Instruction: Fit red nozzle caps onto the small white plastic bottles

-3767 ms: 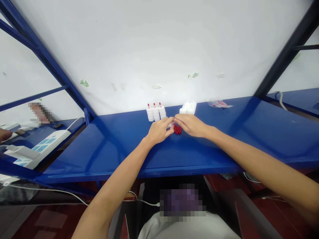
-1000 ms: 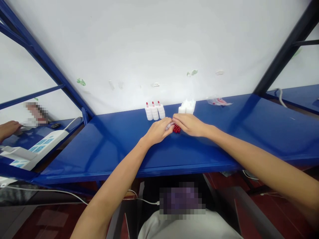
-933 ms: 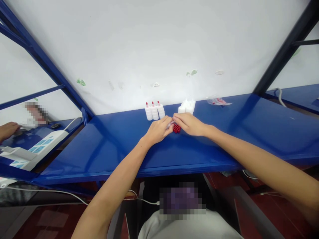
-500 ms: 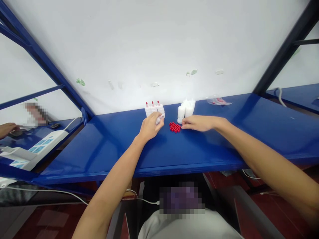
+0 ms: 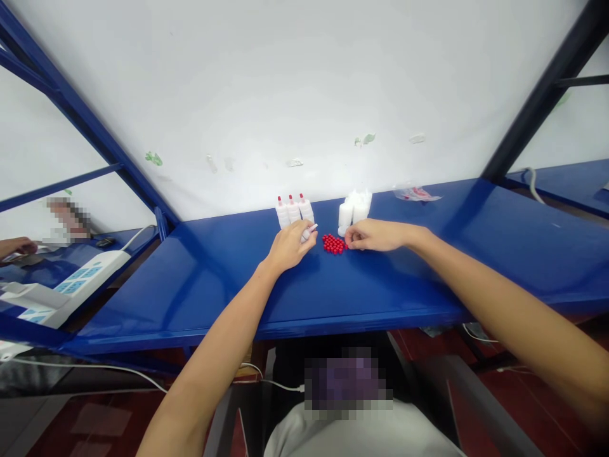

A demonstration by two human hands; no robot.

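My left hand point(image 5: 291, 246) is closed around a white squeeze bottle point(image 5: 306, 235), its bare nozzle tilted up to the right. Most of that bottle is hidden in the palm. Behind this hand stand several white bottles with red caps point(image 5: 294, 209), upright against the wall. A cluster of small red caps point(image 5: 334, 244) lies on the blue table between my hands. At its right edge, my right hand point(image 5: 368, 235) has thumb and fingertips pinched on a red cap. White bottles without red caps point(image 5: 354, 207) stand just behind the right hand, and one seems to lie in front of them.
The blue table point(image 5: 200, 285) meets a white wall at the back. A clear plastic bag point(image 5: 417, 193) with red on it lies toward the back right. Beyond the blue frame on the left are a white power strip point(image 5: 78, 282) and another person's hand point(image 5: 18, 246).
The bottle in my left hand has tilted so its nozzle sticks out further right. My right fingertips have drawn together at the edge of the red caps.
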